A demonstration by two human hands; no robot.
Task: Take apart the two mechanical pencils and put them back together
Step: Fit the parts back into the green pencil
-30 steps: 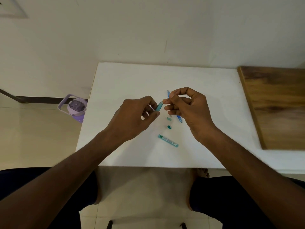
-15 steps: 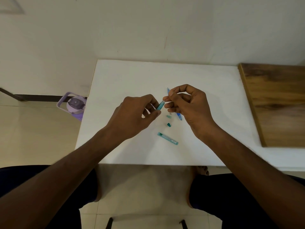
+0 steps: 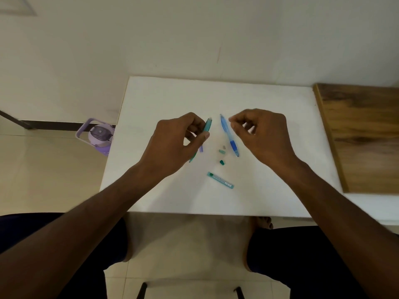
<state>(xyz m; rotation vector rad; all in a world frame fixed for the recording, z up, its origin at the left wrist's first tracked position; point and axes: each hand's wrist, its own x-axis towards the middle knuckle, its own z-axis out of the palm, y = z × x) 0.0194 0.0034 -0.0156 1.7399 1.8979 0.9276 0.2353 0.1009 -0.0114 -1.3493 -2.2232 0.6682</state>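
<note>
My left hand (image 3: pixel 172 145) grips a teal mechanical pencil (image 3: pixel 207 127), held tilted above the white table (image 3: pixel 269 190) with its top end up. A blue mechanical pencil (image 3: pixel 228 134) lies on the table between my hands. My right hand (image 3: pixel 261 134) hovers to the right of it, thumb and forefinger pinched together. Whether a tiny piece sits in that pinch is too small to tell. Loose on the table lie a small clear piece (image 3: pixel 224 146), a small teal piece (image 3: pixel 221 151), a teal cap (image 3: pixel 222 162) and a teal lead tube (image 3: pixel 220 180).
A wooden board (image 3: pixel 362 134) lies at the table's right side. A purple water bottle (image 3: pixel 99 135) stands on the floor left of the table. A wall runs behind the table's far edge. My knees are under the near edge.
My hands were together at the teal pencil's top end. They have pulled apart, the right hand moving right and the left keeping the pencil. The blue pencil now shows fully.
</note>
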